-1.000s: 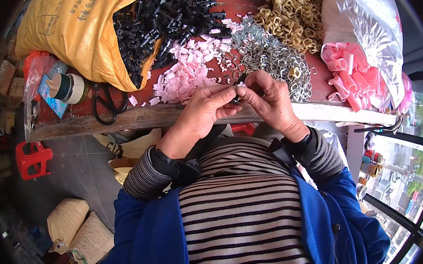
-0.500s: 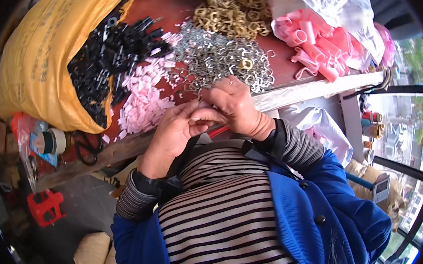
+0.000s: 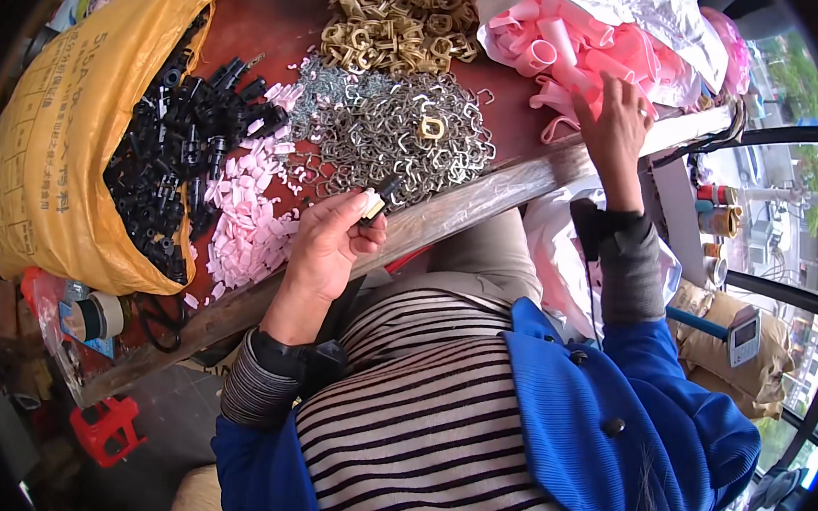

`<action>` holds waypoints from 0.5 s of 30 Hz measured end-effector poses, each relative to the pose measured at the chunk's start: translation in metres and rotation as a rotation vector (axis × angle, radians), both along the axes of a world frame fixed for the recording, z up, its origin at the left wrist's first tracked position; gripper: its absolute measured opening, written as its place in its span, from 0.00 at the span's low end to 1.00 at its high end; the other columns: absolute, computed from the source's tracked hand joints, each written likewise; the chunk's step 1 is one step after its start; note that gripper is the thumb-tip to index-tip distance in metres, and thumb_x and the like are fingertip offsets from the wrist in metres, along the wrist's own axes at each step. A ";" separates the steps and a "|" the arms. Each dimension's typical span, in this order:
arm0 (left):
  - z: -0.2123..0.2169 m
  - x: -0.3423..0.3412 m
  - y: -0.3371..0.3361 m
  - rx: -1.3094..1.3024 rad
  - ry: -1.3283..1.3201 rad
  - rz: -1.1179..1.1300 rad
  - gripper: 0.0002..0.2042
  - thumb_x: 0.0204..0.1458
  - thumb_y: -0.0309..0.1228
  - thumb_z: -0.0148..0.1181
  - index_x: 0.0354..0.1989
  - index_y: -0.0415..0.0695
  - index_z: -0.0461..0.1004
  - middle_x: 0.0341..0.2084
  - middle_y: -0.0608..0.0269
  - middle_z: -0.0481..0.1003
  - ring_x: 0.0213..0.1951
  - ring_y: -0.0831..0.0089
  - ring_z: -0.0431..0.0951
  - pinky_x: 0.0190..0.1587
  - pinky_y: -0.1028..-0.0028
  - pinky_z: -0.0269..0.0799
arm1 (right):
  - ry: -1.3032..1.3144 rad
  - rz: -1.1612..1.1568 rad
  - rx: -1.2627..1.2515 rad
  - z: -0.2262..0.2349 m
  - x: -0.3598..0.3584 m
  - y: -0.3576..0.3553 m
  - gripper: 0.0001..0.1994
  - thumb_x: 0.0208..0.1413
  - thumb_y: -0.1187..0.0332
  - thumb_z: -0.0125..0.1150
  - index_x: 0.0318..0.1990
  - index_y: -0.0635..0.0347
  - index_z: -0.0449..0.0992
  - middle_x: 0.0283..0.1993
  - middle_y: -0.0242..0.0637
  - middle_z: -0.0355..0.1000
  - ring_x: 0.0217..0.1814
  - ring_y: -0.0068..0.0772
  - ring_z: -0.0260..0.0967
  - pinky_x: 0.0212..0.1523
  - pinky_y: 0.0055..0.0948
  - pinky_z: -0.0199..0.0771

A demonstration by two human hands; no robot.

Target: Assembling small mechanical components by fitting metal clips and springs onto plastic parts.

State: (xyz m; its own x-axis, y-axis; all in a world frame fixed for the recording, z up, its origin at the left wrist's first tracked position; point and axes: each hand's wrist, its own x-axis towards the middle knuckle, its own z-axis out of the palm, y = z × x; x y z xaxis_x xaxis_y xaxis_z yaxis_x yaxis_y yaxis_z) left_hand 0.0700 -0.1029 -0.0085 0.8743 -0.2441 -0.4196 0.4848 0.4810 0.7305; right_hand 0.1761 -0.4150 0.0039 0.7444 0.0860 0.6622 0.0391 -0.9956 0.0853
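Between the thumb and fingers of my left hand point(image 3: 325, 249) is a small black plastic fitting point(image 3: 388, 188) with a gold-coloured metal piece on it. This hand is above the table's near edge, just in front of a pile of silver metal hooks point(image 3: 390, 124). A single gold-coloured buckle point(image 3: 431, 128) lies on those hooks. Off to the right, my right hand point(image 3: 619, 126) reaches over a heap of pink rolled strips point(image 3: 585, 39). Its fingers are apart at the near side of the heap, with nothing visibly gripped.
A yellow woven sack point(image 3: 57, 151) spills black plastic fittings point(image 3: 163, 150) on the left. Small pale pink pieces point(image 3: 248, 219) lie beside them. Gold-coloured buckles point(image 3: 399, 15) are piled at the back. A wooden rail point(image 3: 491, 190) edges the table. A red stool point(image 3: 109, 431) stands below left.
My hands were together in front of the hooks. The right hand has let go and moved right to the pink strips. The black fitting in my left hand now shows.
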 end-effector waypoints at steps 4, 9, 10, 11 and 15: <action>-0.001 0.000 -0.004 -0.018 0.020 0.001 0.10 0.47 0.32 0.51 0.32 0.38 0.69 0.22 0.62 0.72 0.22 0.80 0.71 0.23 0.86 0.67 | 0.209 0.026 0.076 -0.025 0.008 -0.011 0.18 0.41 0.62 0.58 0.41 0.55 0.67 0.33 0.40 0.67 0.36 0.39 0.64 0.34 0.31 0.63; 0.002 -0.005 0.004 -0.045 0.042 0.030 0.10 0.45 0.30 0.53 0.34 0.38 0.69 0.23 0.63 0.72 0.23 0.81 0.71 0.24 0.87 0.67 | 0.273 0.360 0.386 -0.021 0.001 0.034 0.18 0.39 0.63 0.60 0.39 0.58 0.68 0.33 0.40 0.67 0.35 0.38 0.65 0.35 0.31 0.63; 0.003 -0.006 0.006 -0.046 0.044 0.035 0.10 0.45 0.30 0.53 0.35 0.38 0.69 0.24 0.63 0.72 0.24 0.81 0.71 0.25 0.87 0.67 | 0.254 0.348 0.356 -0.013 -0.002 0.042 0.18 0.39 0.63 0.60 0.39 0.58 0.68 0.33 0.40 0.67 0.35 0.38 0.65 0.36 0.30 0.63; 0.003 -0.007 0.009 -0.049 0.045 0.041 0.11 0.45 0.30 0.54 0.35 0.38 0.69 0.24 0.63 0.72 0.24 0.82 0.71 0.25 0.87 0.66 | 0.236 0.335 0.327 -0.007 -0.004 0.049 0.17 0.38 0.64 0.61 0.38 0.58 0.69 0.33 0.40 0.67 0.35 0.38 0.65 0.36 0.30 0.63; 0.001 -0.011 0.019 -0.099 0.025 0.059 0.12 0.44 0.30 0.54 0.36 0.38 0.69 0.25 0.64 0.71 0.25 0.82 0.71 0.25 0.88 0.66 | 0.176 0.395 0.393 0.023 0.000 0.035 0.15 0.40 0.65 0.59 0.37 0.59 0.69 0.30 0.35 0.68 0.35 0.32 0.65 0.41 0.28 0.61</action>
State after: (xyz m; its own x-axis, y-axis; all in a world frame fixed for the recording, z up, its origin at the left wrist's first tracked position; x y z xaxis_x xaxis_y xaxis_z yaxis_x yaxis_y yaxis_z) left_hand 0.0588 -0.0837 -0.0076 0.8778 -0.2342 -0.4179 0.4712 0.5787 0.6656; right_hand 0.1761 -0.3800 0.0268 0.8073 0.1527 0.5701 0.3944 -0.8582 -0.3286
